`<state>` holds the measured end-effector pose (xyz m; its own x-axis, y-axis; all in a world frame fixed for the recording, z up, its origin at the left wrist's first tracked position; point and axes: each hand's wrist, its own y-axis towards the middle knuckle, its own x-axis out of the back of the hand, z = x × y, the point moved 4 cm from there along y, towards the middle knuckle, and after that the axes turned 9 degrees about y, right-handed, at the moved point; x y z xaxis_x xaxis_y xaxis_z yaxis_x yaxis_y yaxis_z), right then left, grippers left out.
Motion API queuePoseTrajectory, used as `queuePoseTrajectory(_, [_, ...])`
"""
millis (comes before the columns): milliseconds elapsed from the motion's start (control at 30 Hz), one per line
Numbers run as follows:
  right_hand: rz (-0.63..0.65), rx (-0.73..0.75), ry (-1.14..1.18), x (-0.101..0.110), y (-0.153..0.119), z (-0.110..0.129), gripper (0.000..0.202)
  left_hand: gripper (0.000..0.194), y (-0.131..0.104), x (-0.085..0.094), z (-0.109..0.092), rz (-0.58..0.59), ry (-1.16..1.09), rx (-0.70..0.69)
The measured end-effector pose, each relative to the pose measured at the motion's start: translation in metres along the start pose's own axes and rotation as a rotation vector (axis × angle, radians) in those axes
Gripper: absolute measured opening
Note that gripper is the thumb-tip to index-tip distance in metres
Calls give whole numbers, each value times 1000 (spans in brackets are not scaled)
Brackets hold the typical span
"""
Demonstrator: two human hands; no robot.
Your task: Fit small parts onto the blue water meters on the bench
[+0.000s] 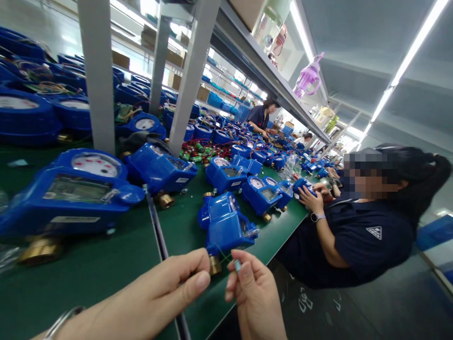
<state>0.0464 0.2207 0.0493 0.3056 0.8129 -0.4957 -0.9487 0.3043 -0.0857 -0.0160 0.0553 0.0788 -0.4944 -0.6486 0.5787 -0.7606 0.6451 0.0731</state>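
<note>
The left hand (155, 293) and right hand (253, 293) meet low at the bench (106, 269) edge, fingertips pinched on a thin wire (236, 265), barely visible. It leads toward the blue meter (226, 226) just beyond. Farther along, a co-worker (357, 226) handles another meter (302, 185), partly hidden.

From my feed it's a long green workbench (106, 269) under grey shelf posts (97, 71), a shelf (255, 61) overhead, bright ceiling strip lights (414, 47), dark floor (371, 307).
</note>
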Motion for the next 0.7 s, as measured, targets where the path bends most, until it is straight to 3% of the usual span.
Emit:
queuePoseTrajectory(100, [-14, -60, 229, -9, 0, 0, 44, 32, 4, -4, 2, 140, -18, 8])
queuePoseTrajectory(333, [26, -105, 323, -18, -3, -3, 42, 33, 8, -3, -10, 50, 86, 6])
queuePoseTrajectory(700, [49, -97, 342, -18, -4, -6, 38, 32, 7, -6, -6, 21, 118, 3])
